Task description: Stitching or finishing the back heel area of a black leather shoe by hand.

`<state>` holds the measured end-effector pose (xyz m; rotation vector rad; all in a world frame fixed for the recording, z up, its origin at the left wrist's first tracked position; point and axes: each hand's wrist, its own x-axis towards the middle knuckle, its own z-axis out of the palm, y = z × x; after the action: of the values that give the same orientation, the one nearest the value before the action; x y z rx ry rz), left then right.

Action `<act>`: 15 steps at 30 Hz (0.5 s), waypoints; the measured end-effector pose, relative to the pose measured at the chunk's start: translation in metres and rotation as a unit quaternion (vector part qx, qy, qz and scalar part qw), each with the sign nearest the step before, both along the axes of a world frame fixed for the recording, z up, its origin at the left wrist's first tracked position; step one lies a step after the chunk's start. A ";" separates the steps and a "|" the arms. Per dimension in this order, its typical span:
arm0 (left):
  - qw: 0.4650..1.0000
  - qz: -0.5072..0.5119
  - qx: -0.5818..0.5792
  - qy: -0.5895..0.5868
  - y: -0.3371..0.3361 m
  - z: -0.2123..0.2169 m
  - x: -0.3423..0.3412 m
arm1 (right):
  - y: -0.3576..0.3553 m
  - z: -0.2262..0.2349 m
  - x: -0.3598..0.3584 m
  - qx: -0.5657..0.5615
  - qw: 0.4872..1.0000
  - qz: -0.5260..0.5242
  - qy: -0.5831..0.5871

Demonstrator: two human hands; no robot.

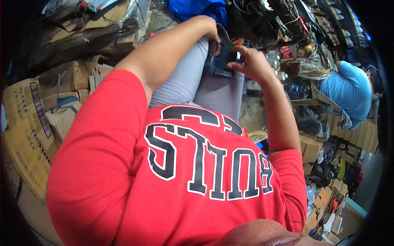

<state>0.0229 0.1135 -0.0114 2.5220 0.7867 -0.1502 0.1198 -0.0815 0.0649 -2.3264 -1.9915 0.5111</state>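
Note:
A black shoe [221, 61] with a ridged, stitched-looking sole edge lies across my lap, between my thighs. At its left side, my left hand [215, 46] is bent down with curled fingers. Its grip is mostly hidden, and I cannot make out what is in it. My right hand [251, 63] comes from the right, closed on the shoe's right edge with the thumb below and the index finger above. A thin pale cord [223, 29] arcs over the far side of the shoe, near my left hand.
Blue plastic sheeting [199, 10] lies beyond my knees. Cardboard boxes [30, 135] are stacked at the left. Clear bottles [281, 76] and clutter stand close on the right, where a person in a light blue shirt [347, 92] sits. Tools and wires fill the far right.

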 end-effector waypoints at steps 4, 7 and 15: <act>0.981 0.003 -0.133 -0.143 0.025 -0.021 -0.046 | -0.012 -0.008 -0.002 -0.004 0.986 -0.138 0.095; 0.777 0.091 -0.491 -0.385 0.024 -0.032 -0.078 | -0.022 -0.029 -0.006 0.050 0.964 -0.209 0.155; 0.791 0.122 -0.438 -0.408 0.027 -0.031 -0.084 | -0.010 -0.036 -0.026 0.057 0.944 -0.185 0.269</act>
<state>-0.0606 0.1410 -0.0429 1.3492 0.4774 0.5240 0.0934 -0.0913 0.0291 -2.1098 -1.2747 0.8571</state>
